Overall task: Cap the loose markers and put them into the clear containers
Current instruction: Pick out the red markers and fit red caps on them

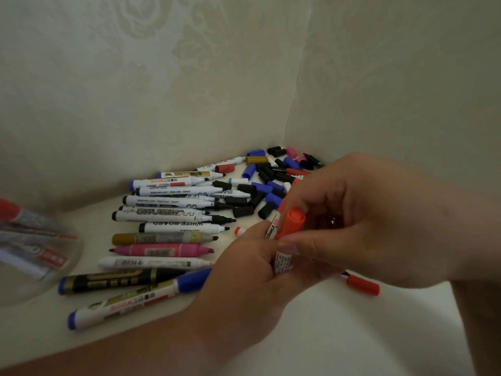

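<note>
Gripping marker (282, 260) in left hand (244, 267), pinching red cap (294, 221) in right hand (366, 221) — lining them up, pressing straight home.

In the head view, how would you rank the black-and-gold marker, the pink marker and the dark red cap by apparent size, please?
1. black-and-gold marker
2. pink marker
3. dark red cap
The first lies nearer the camera, so its lead over the pink one is unsure.

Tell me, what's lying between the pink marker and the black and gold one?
A white marker lies between the pink marker and the black and gold marker, as the head view shows.
</note>
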`<state>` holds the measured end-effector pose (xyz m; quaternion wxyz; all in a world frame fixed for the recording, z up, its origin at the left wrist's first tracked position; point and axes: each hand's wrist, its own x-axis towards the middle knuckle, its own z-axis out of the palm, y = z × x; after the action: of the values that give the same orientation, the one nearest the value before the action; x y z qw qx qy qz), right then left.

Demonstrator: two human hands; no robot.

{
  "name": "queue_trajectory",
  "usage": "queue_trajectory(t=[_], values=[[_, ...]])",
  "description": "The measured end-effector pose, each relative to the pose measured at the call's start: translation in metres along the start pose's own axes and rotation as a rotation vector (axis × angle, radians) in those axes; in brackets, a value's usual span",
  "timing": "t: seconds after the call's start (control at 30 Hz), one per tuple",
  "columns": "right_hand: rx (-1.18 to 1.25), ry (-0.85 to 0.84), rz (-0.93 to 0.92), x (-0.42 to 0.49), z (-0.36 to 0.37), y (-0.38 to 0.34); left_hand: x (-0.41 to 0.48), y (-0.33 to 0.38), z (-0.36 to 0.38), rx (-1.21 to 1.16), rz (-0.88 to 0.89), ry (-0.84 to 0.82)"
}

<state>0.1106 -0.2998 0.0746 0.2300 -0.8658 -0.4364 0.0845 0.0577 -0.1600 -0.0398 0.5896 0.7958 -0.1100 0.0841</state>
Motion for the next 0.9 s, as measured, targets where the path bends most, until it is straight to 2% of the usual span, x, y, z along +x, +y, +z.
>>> queue_trajectory(t=[0.17, 0.27, 0.47, 0.67, 0.73, 0.83, 0.9], values=[[-0.029, -0.058, 0.019, 0.001, 0.005, 0.006, -0.001, -0.009, -0.001, 0.01, -0.057, -0.011], [-0.044, -0.098, -0.031, 0.003, 0.011, 0.012, -0.001, -0.009, -0.004, 0.007, -0.054, -0.036], [0.21, 0.088, -0.038, 0.009, 0.011, 0.031, -0.004, -0.007, -0.007, 0.013, 0.03, 0.066], [0.241, 0.35, 0.076, 0.018, 0.017, 0.034, -0.004, -0.001, -0.009, -0.039, -0.038, 0.061], [0.211, 0.308, 0.135, 0.019, 0.019, 0.036, -0.004, -0.002, -0.01, -0.01, -0.052, 0.061], [0.203, 0.184, 0.135, 0.017, 0.025, 0.029, -0.006, -0.006, -0.008, 0.116, 0.031, 0.096], [0.251, 0.212, 0.105, 0.019, 0.031, 0.024, -0.007, -0.004, -0.008, 0.118, 0.055, 0.126]])
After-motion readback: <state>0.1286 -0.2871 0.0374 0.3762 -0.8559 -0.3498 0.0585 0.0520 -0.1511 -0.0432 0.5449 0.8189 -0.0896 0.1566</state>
